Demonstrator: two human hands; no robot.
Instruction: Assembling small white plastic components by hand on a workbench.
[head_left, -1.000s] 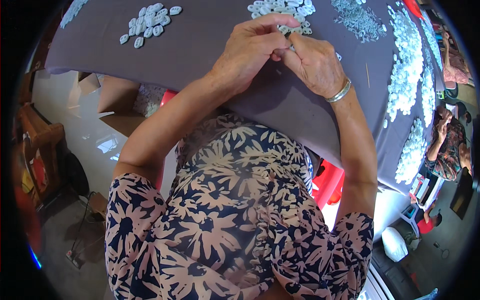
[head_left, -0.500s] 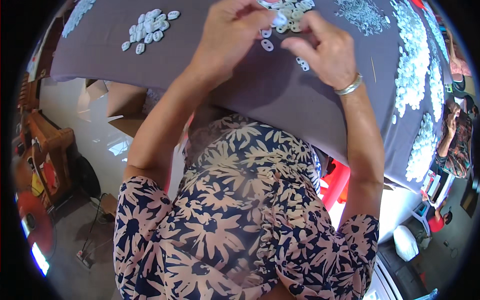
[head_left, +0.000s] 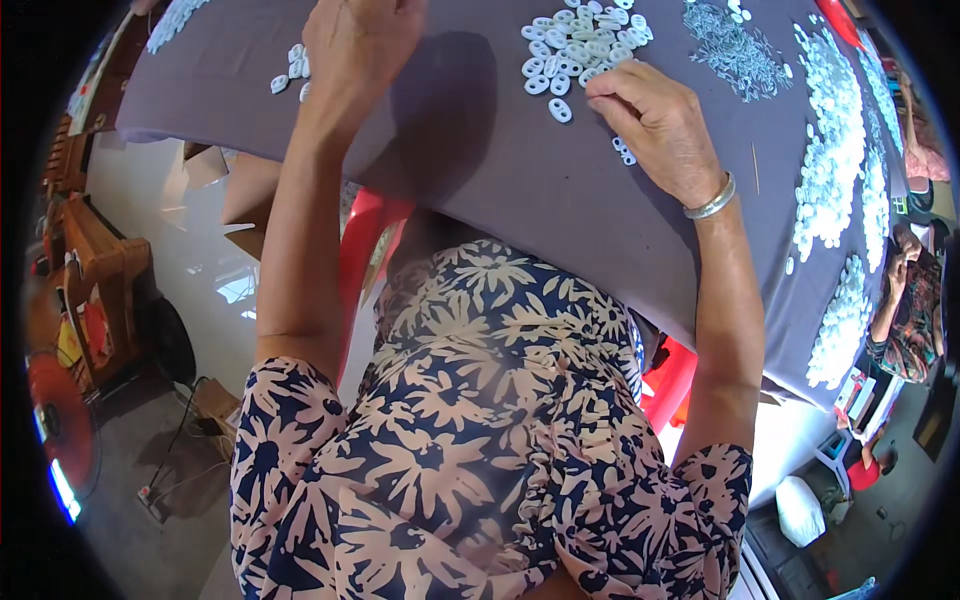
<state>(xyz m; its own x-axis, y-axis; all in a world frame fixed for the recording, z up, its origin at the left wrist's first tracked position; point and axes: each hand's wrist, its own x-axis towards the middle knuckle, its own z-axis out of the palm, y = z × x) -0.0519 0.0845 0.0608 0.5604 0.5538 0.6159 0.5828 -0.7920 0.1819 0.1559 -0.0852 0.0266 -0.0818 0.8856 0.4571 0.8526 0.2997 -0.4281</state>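
Grip: left hand (head_left: 360, 45) fingers hidden, cannot tell; right hand (head_left: 655, 125) curled, fingertips on a white ring (head_left: 560, 110).
Change: hands have moved apart.
Rings: pile (head_left: 580, 45) just beyond.
Room: bare surface (head_left: 480, 170) between hands, near edge.

2 hands (head_left: 660, 120); 1 bangle (head_left: 712, 203) — 1 cloth (head_left: 480, 150)

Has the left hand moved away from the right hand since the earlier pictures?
Yes. The left hand has moved left, away from the right hand and the white ring pile.
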